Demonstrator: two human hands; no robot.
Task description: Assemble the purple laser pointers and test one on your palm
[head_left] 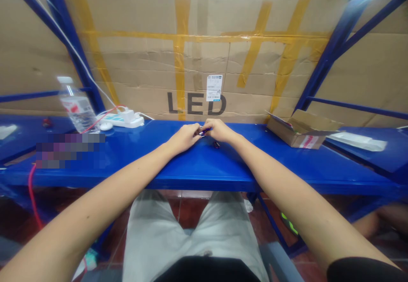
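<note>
Fingers [196, 132] of left hand [185, 138] and right hand [220, 130] pinch a small purplish object [203, 132] at frame centre. From my end I see a dark piece [216, 145] lying just lower right, on the blue table [197, 167].

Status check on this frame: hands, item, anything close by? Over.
Left hand and right hand together, fingertips at a small purplish item. Exact item unclear. Small dark piece on blue table, near right hand.

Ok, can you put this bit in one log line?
left hand: holding small purplish item | right hand: holding same item | blue table: small dark piece, open cardboard box
</note>
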